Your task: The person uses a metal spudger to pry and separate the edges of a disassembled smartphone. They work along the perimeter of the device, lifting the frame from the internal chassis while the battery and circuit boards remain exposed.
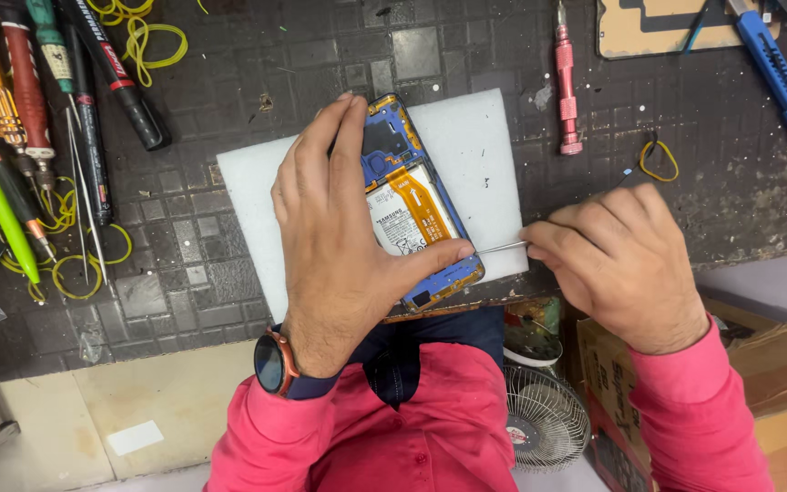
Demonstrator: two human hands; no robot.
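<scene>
2 hands work an opened phone [416, 205]: left hand [343, 246] pins it flat on foam [475, 137], right hand [626, 264] pinches tweezers [501, 246] at its edge. Back cover off; battery remains seated.

My left hand [334, 241] covers the left half of the opened phone [416, 205], so I cannot see that side of its blue frame or the foam pad [475, 146] beneath. My right hand [621, 260] hides most of the tweezers [501, 246]; only their thin tip shows. The top edge cuts off the blue knife [776, 73] and the screwdrivers [38, 82] at left.
</scene>
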